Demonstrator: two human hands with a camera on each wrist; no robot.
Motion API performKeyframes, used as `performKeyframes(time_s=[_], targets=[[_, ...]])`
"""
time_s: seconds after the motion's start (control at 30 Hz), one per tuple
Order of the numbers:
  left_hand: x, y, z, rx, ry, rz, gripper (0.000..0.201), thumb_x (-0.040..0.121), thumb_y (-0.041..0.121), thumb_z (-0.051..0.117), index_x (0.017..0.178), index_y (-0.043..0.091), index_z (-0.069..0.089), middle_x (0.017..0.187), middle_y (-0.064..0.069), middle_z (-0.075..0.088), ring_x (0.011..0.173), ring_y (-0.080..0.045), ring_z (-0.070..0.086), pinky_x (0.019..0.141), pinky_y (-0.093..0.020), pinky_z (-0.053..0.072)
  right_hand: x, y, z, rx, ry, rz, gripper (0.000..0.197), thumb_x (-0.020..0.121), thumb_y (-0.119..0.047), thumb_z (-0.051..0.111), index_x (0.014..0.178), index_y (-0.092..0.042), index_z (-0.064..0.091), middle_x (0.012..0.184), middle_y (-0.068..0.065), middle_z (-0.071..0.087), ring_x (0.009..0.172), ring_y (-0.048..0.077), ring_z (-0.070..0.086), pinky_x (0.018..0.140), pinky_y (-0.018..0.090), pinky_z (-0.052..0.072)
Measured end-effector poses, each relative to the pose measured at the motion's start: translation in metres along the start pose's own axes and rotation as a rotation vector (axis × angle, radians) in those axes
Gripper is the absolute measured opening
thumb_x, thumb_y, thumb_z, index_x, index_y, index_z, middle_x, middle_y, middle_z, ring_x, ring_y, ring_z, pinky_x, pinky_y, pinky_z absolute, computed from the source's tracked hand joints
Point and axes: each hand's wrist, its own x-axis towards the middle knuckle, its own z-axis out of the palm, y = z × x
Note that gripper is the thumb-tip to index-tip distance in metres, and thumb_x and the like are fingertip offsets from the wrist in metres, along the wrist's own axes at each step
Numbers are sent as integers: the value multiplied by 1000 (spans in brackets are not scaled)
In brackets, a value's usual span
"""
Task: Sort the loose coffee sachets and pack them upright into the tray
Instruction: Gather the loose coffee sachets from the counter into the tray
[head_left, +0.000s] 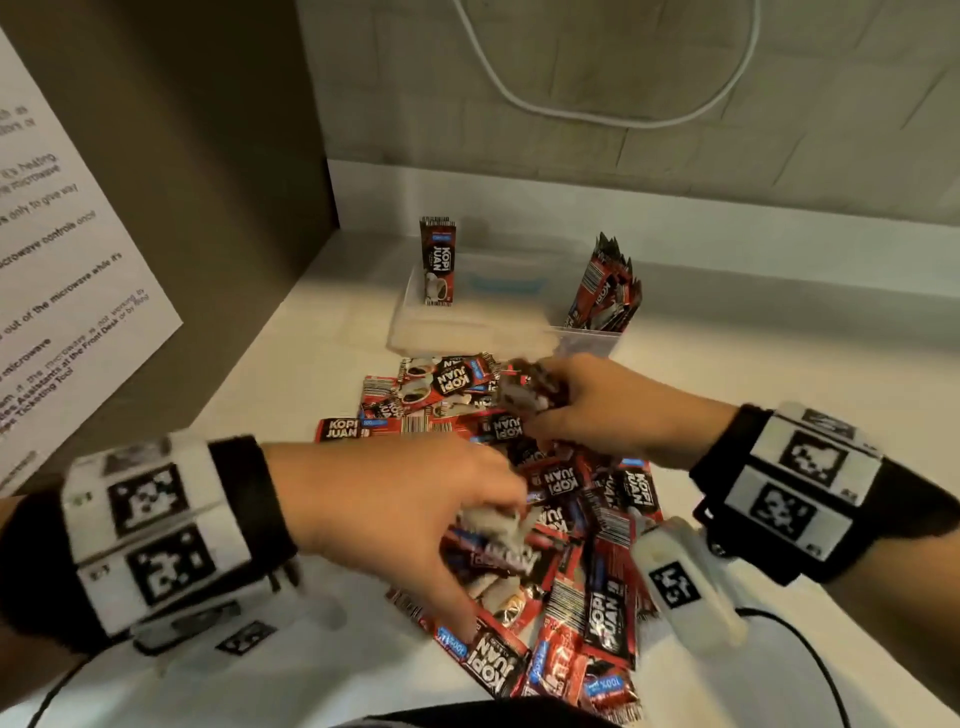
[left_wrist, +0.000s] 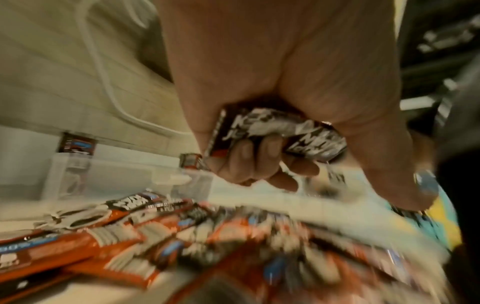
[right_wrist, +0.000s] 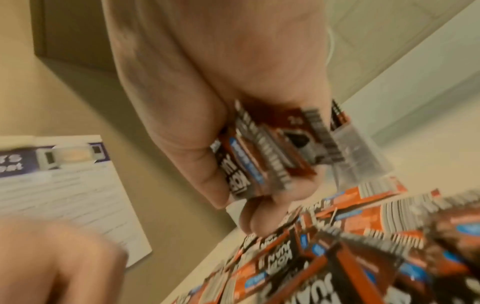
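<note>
Where the pale white bench (head_left: 322, 332) meets the grey tiled wall (head_left: 571, 78), a looping white cable (head_left: 613, 122) hangs at the top of the frame and a printed paper notice (head_left: 67, 249) leans at the left. Near the centre of the frame, toward the back of the bench, sits a clear plastic tray (head_left: 467, 327); one red-and-black coffee sachet (head_left: 438, 261) stands upright at its left end, and a bunch of upright sachets (head_left: 605, 288) leans at its right end. In front of it, across the lower middle, sprawls the loose pile of red-and-black sachets (head_left: 576, 545). The left hand (head_left: 395, 514) reaches down into the pile, its fingers curled round a crumpled sachet (left_wrist: 275, 135). The right hand (head_left: 602, 410), just in front of the tray, grips a small stack of sachets (right_wrist: 272, 148) between thumb and fingers.
</note>
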Motion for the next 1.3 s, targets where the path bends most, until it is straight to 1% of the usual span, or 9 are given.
performKeyframes(time_s=[0.17,0.27,0.43,0.57,0.77,0.9,1.07,1.17,1.3], targets=[[9,0,34,298,-259,-75,61,71,49,77,121,29,48,113,10,49,99,-11,49,85,-38,50,-6,8,-20,86,70,38,31,85,2,61,113,-8,52,78,7,61,57,19,56,50,27,45],[8,0,37,266,-229,-68,47,76,42,74,114,22,53,104,7,53,93,-12,49,81,-40,49,-6,12,-22,-44,85,-4,29,81,-10,70,108,-8,58,91,10,64,80,27,62,71,39,50],[9,1,28,238,-169,-38,14,83,20,61,82,20,47,81,5,50,71,-13,45,65,-35,44,-3,9,-6,-325,-11,-43,37,69,-35,82,98,-20,64,90,-6,65,74,7,59,61,22,46],[6,-3,14,189,-206,-102,10,84,17,54,91,19,48,92,3,53,80,-14,50,73,-36,45,5,2,15,-531,-79,-94,40,65,-42,82,91,-17,64,88,-2,63,75,15,56,65,30,49],[-3,-24,-1,96,-120,-199,18,88,26,57,99,31,44,103,7,58,89,-15,57,80,-42,49,14,1,22,-556,-110,-91,33,71,-40,78,91,-17,66,83,-2,64,73,16,57,68,32,52],[-2,-37,7,265,-284,-279,64,68,50,79,122,35,48,107,16,48,95,-3,49,88,-31,49,10,4,2,-347,-28,-88,11,85,-25,68,82,-23,58,76,-6,60,61,5,53,54,16,41],[0,-50,17,271,-216,-242,67,66,51,79,125,40,51,102,22,44,98,-2,49,85,-27,46,-10,22,-31,38,121,77,27,86,-4,64,104,-21,55,80,0,67,55,8,63,46,16,46],[4,-51,19,293,-210,-212,59,72,48,74,126,42,51,106,20,47,100,-4,49,82,-24,45,-20,40,-38,22,148,212,35,84,4,62,106,-23,56,80,2,66,57,14,60,46,22,46],[8,-48,17,236,-165,-182,67,70,45,79,128,45,46,107,23,43,96,2,42,70,-12,32,-26,56,-28,-204,99,423,28,74,-21,79,90,-11,59,77,1,60,66,14,52,56,25,43]])
